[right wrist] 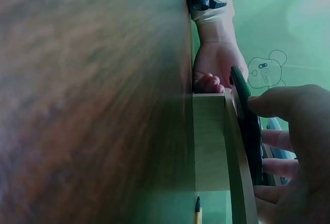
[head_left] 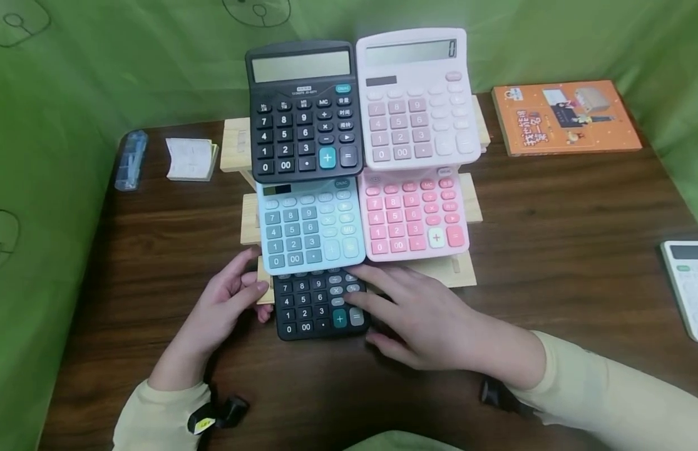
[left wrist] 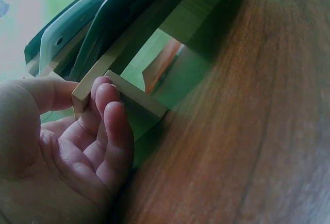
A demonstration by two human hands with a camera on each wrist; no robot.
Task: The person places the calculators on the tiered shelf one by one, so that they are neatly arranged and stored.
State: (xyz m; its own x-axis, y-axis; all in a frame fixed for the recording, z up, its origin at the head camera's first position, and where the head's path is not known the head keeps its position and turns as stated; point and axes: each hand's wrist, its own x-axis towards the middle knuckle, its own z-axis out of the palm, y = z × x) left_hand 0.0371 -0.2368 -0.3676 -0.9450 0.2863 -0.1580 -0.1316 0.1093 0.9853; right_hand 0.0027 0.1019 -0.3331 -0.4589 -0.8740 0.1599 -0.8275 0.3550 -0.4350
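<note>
A stepped wooden stand point(head_left: 461, 270) carries several calculators on its tiers. My left hand point(head_left: 227, 294) grips the left end of its lowest slat point(left wrist: 97, 79), thumb on top and fingers curled beneath. On that lowest tier lies a black calculator point(head_left: 303, 311), its screen hidden under the tier above. My right hand point(head_left: 424, 313) touches this calculator's right side, fingers extended over the keys and thumb near its lower right corner. Above it sit a light blue calculator point(head_left: 292, 228) and a pink one point(head_left: 402, 222). A larger black calculator point(head_left: 295, 134) and a pale pink-white calculator point(head_left: 405, 119) occupy the top.
An orange book point(head_left: 563, 119) lies at the back right. A white calculator point(head_left: 689, 291) rests at the table's right edge. To the stand's left are a small white paper pad point(head_left: 189, 158) and a blue translucent object point(head_left: 131, 160). Green cloth point(head_left: 129, 69) encloses the table.
</note>
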